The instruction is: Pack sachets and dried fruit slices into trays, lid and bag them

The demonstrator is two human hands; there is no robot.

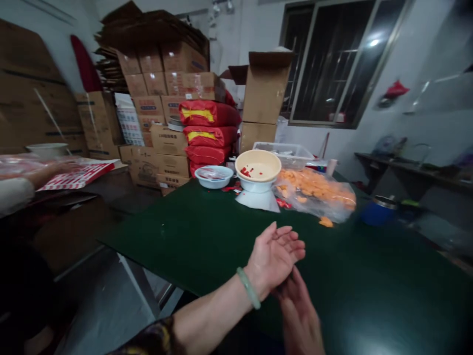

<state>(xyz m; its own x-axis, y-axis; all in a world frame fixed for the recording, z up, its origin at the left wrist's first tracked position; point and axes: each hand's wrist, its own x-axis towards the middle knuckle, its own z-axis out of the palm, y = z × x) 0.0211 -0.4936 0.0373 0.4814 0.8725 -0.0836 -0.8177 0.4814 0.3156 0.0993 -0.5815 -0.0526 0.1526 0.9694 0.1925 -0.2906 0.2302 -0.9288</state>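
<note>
My left hand [275, 254] is raised palm up over the dark green table [207, 236], fingers stretched out and holding nothing. A pale green bangle sits on its wrist. My right hand [299, 315] lies just below it, palm side up, fingers extended, partly covered by the left hand. Farther back on the table a cream bowl [257, 166] with a few red pieces rests on a white scale. Beside it lies a clear bag of orange pieces [318, 192].
A pale blue bowl [213, 176] stands left of the scale, a clear plastic tub [284, 154] behind it. Stacked cardboard boxes [166, 98] and red sacks [209, 130] fill the back. Another person's arm [33, 180] rests on a table at the left. A blue container [379, 211] sits at right.
</note>
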